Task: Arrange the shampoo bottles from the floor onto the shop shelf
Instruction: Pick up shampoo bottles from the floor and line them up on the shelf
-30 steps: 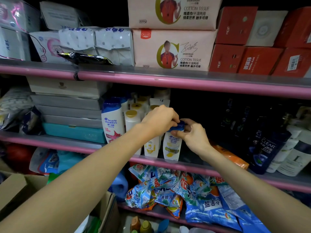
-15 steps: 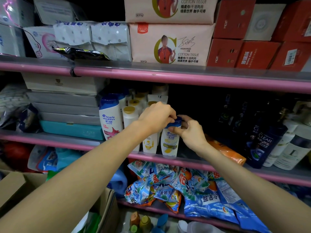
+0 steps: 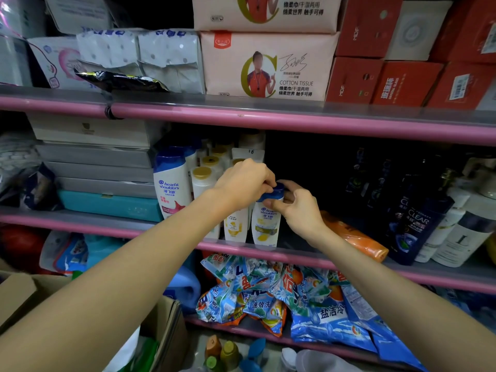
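A small white shampoo bottle [image 3: 266, 224] with a blue cap and a yellow label stands upright at the front of the middle shelf [image 3: 295, 255]. My right hand [image 3: 298, 208] pinches its blue cap from the right. My left hand [image 3: 243, 183] curls over the cap from the left and hides the top of a second small yellow-label bottle [image 3: 235, 225] beside it. A tall white shampoo bottle [image 3: 171, 183] with a blue cap stands further left. Several white bottles with gold caps [image 3: 202, 178] stand behind.
Dark shampoo bottles [image 3: 413, 224] and white pump bottles [image 3: 461, 237] fill the shelf's right side, with an orange pouch [image 3: 354, 237] lying in front. Flat boxes [image 3: 102, 170] are stacked at left. Detergent bags [image 3: 281, 299] sit below. A cardboard box [image 3: 166, 326] stands on the floor.
Both hands have stayed on the blue cap of the small bottle. The bottle has stayed upright at the same spot on the shelf; the apparent shift is my head moving.
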The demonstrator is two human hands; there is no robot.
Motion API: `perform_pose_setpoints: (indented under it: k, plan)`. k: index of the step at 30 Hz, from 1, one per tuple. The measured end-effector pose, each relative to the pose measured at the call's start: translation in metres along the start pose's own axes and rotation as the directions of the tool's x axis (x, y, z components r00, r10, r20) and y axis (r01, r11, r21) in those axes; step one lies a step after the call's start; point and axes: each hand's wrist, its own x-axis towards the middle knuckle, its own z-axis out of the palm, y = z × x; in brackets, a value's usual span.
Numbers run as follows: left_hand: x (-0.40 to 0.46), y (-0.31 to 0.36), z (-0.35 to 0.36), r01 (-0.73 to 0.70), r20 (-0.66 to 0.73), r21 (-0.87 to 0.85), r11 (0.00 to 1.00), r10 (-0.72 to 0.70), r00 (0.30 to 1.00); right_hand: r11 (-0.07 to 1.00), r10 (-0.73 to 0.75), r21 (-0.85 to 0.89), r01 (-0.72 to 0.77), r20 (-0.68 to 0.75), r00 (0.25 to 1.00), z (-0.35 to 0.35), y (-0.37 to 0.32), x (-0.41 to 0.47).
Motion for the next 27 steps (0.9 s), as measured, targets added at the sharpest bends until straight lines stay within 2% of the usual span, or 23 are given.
perform_pose_setpoints:
  k: [5, 9, 12, 15, 18, 20, 23, 27]
  plan:
    - [-0.003, 0.002, -0.001, -0.004, -0.017, 0.016, 1.000, 0.004, 1.000, 1.000, 0.014, -0.009, -0.014, 0.005, 1.000, -0.001, -0.004, -0.002]
    - [-0.007, 0.008, 0.002, -0.047, -0.077, 0.078, 0.996, 0.053, 0.996, 0.995, 0.068, -0.076, -0.061, 0.093, 0.993, -0.012, -0.007, 0.001]
    - [-0.014, 0.019, 0.006, -0.095, -0.215, 0.022, 0.995, 0.098, 0.972, 0.960, 0.160, -0.255, -0.113, 0.169, 0.973, -0.032, 0.001, -0.001]
    - [-0.024, 0.035, 0.020, -0.125, -0.298, -0.181, 0.976, 0.067, 0.952, 0.833, 0.299, -0.516, -0.197, 0.121, 0.946, -0.062, 0.020, -0.011]
    - [-0.035, 0.051, 0.043, -0.050, -0.208, -0.523, 0.851, -0.070, 0.976, 0.603, 0.461, -0.739, -0.302, 0.013, 0.887, -0.091, 0.044, -0.031]
    - [-0.040, 0.058, 0.059, 0.032, -0.126, -0.663, 0.748, -0.154, 0.980, 0.506, 0.537, -0.797, -0.331, -0.009, 0.843, -0.104, 0.059, -0.048]
    - [-0.048, 0.064, 0.078, 0.128, -0.033, -0.729, 0.672, -0.221, 0.975, 0.523, 0.550, -0.769, -0.367, -0.024, 0.835, -0.116, 0.075, -0.064]
    - [-0.061, 0.068, 0.096, 0.229, 0.080, -0.750, 0.621, -0.258, 0.963, 0.572, 0.447, -0.754, -0.323, -0.044, 0.893, -0.121, 0.076, -0.078]
